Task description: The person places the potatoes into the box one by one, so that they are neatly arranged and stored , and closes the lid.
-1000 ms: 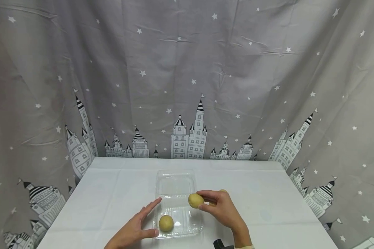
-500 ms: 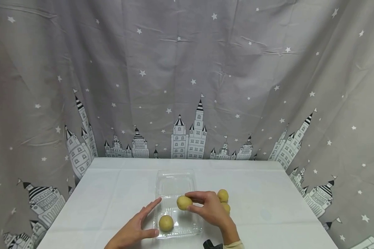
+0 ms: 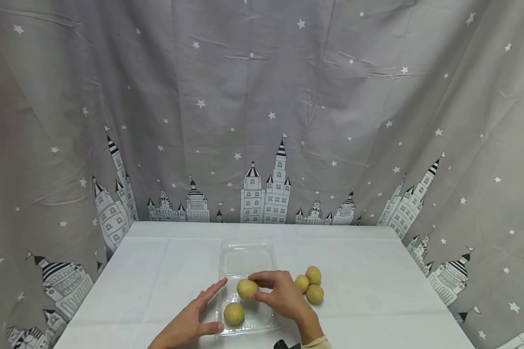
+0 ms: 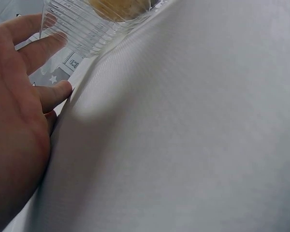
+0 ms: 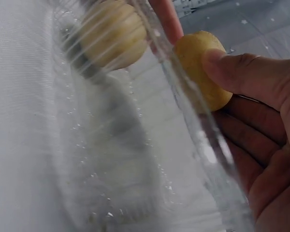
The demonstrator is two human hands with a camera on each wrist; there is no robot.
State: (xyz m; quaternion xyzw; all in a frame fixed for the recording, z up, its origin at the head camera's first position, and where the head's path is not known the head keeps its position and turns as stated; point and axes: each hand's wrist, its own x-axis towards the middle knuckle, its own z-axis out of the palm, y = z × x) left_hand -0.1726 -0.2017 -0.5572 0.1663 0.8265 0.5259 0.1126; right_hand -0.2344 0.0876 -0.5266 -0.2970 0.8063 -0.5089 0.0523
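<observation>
A clear plastic clamshell box (image 3: 257, 324) lies unfolded on the table, its lid (image 3: 246, 257) toward the back. One potato (image 3: 234, 314) sits in the front left of its tray. My right hand (image 3: 279, 295) pinches another potato (image 3: 247, 289) between thumb and fingers, over the tray behind the first one. In the right wrist view the thumb presses the held potato (image 5: 198, 72) beside the box wall. My left hand (image 3: 192, 317) has its fingers extended along the box's left side; in the left wrist view fingertips (image 4: 58, 38) touch the ribbed plastic wall.
To the right of the box, several potatoes (image 3: 314, 293) lie grouped on the white-covered table (image 3: 375, 281). A grey curtain (image 3: 262, 97) printed with stars and castles hangs behind the table and along its sides.
My right hand has carried its potato leftward, from the box's right edge to over the tray. The potatoes at right have come into fuller view. The left hand stays in place.
</observation>
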